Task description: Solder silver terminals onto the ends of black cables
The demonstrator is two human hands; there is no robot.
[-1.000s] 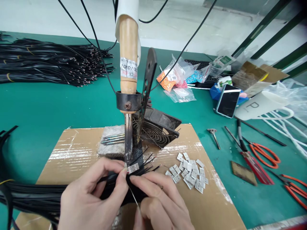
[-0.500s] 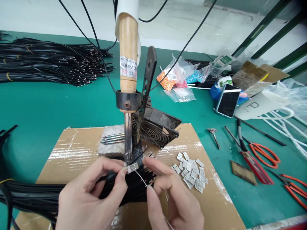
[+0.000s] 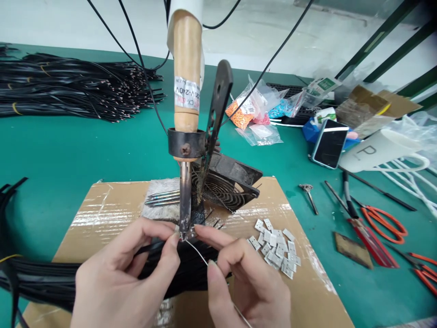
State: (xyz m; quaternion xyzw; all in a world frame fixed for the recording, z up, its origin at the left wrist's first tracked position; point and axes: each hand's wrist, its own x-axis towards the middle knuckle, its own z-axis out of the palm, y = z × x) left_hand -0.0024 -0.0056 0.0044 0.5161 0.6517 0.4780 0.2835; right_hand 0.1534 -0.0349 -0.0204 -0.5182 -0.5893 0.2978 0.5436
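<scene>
The left hand (image 3: 124, 273) is closed, with thumb and forefinger pinched on the end of a black cable (image 3: 160, 255) and on a small metal plate (image 3: 189, 233). The plate is held against the tip of a soldering iron (image 3: 186, 109), which is fixed upright in a metal clamp above a cardboard sheet (image 3: 102, 205). The right hand (image 3: 247, 278) is apart from the left, though its fingertips lie just beside the plate. A thin bare wire (image 3: 206, 260) appears to be pinched by its thumb and fingers, and is led from the plate toward the near side. The exact joint is hidden by the fingers and cannot be inspected.

A loose pile of perforated plates (image 3: 275, 248) is laid to the right of the hands. A bundle of black cables (image 3: 44, 278) is trailed off to the left across the green tabletop (image 3: 68, 150).

For sound work, the plate should be kept steady against the iron, the wire should be kept in firm contact without being strained, and the fingertips should be kept clear of the hot tip.
</scene>
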